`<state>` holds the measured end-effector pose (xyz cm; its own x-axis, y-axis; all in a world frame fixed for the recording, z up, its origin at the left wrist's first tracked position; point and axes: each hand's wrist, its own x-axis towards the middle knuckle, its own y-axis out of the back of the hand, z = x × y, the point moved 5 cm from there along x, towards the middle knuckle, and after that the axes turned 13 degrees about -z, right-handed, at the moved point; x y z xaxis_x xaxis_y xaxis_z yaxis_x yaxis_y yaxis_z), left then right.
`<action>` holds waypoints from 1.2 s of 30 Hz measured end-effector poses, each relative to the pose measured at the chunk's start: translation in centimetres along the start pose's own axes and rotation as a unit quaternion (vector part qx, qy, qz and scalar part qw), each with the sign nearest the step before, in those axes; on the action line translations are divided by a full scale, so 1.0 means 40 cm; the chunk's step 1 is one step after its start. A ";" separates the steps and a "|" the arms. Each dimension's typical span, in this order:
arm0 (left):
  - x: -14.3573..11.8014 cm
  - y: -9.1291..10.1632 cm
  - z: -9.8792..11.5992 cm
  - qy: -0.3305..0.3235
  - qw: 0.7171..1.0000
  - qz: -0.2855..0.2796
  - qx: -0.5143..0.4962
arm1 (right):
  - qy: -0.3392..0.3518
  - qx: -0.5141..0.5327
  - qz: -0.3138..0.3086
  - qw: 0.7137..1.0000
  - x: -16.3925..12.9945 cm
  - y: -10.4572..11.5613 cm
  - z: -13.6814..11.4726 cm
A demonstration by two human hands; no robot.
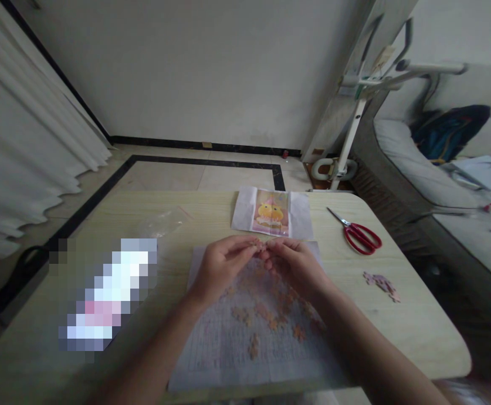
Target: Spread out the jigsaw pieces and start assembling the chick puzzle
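A small pale-pink jigsaw piece (261, 246) is pinched between left hand (223, 261) and right hand (297, 261), neither nearer; its long axis is too blurred to tell. Loose orange-pink jigsaw pieces (298, 333) lie below, on a white printed paper sheet (207, 351).

Orange puzzle pieces (299, 333), red-handled scissors (348, 226)

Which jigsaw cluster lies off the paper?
The pinkish-purple cluster of jigsaw pieces, on the pale wood-grain tabletop below the red-handled scissors in view; the other clusters lie on the printed white paper.
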<state>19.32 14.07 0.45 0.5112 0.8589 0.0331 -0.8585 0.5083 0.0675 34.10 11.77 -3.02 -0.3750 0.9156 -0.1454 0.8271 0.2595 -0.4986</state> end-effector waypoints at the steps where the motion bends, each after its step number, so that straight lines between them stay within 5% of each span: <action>1: 0.000 0.001 0.000 0.000 1.000 0.002 -0.004 | 0.000 -0.001 0.001 1.000 -0.001 -0.002 -0.001; 18: -0.001 -0.008 -0.010 0.006 1.000 -0.016 -0.004 | 0.037 -0.165 0.053 0.984 -0.005 -0.002 -0.020; 36: 0.006 -0.007 -0.025 0.053 0.998 -0.010 -0.025 | 0.049 -0.130 0.123 0.983 -0.006 0.019 -0.021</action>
<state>19.65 14.20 -0.55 0.5231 0.8490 -0.0745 -0.8506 0.5256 0.0165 35.18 12.03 -2.64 -0.1191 0.9824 -0.1438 0.9714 0.0853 -0.2218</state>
